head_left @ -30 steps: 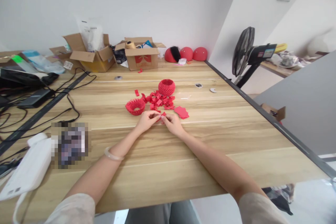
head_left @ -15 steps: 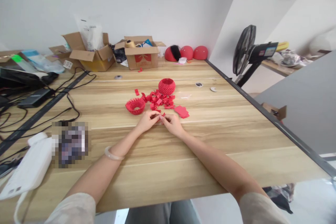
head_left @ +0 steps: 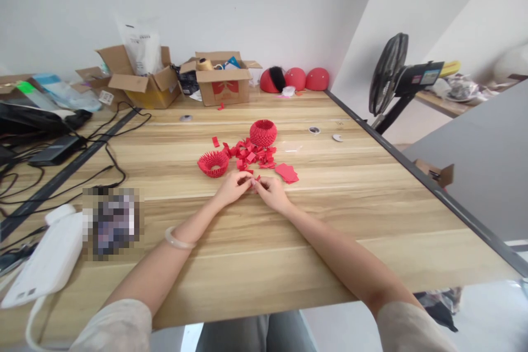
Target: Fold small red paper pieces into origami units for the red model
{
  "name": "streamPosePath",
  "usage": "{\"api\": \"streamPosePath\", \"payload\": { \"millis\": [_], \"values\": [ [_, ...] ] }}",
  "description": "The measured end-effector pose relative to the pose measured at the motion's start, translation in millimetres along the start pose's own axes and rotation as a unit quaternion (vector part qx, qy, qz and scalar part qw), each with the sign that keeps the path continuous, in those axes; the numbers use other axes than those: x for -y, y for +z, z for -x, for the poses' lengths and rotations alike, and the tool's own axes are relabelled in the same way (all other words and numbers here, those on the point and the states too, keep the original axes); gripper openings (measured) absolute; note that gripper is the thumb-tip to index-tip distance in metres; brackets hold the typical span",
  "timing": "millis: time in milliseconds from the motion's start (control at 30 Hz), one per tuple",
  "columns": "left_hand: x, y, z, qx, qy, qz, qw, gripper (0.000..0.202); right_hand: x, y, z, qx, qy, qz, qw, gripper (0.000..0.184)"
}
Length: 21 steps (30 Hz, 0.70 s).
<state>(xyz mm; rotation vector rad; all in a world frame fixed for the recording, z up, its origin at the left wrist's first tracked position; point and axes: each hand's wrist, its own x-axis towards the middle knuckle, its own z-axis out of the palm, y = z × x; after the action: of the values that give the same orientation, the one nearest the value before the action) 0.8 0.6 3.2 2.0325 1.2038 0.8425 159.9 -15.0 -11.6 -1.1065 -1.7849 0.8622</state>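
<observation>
Pinching a small red paper piece between them, the left hand and right hand meet fingertip to fingertip low over the wooden table; each grip is clenched on that piece, though its exact fold is too small to make out. The left wrist wears a pale bangle.

At twelve o'clock from the hands, just beyond the fingertips, lies a loose heap of red folded scraps. At eleven o'clock sits a red spiky ring of joined paper units, apart from the left hand. Farther on at twelve o'clock, touching the heap's far edge, stands a rounded red paper bowl shape. At one o'clock, near the right hand, rests a small stack of flat red sheets.

Toward the table's far edge stand open cardboard boxes, and at nine o'clock black cables trail across the wood.
</observation>
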Motion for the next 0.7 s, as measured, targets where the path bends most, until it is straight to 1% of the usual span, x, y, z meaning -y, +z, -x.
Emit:
{"api": "streamPosePath", "payload": {
  "millis": [400,700],
  "values": [
    [1.2,0.7,-0.2,0.011,0.002,-0.023,1.0,0.026,-0.1,-0.5,0.6,0.014,0.006,0.011,1.0,0.035],
    [-3.4,-1.2,0.4,0.011,0.008,-0.052,0.999,0.025,0.5,-0.8,0.4,0.017,0.007,0.016,1.0,0.035]
  ]
}}
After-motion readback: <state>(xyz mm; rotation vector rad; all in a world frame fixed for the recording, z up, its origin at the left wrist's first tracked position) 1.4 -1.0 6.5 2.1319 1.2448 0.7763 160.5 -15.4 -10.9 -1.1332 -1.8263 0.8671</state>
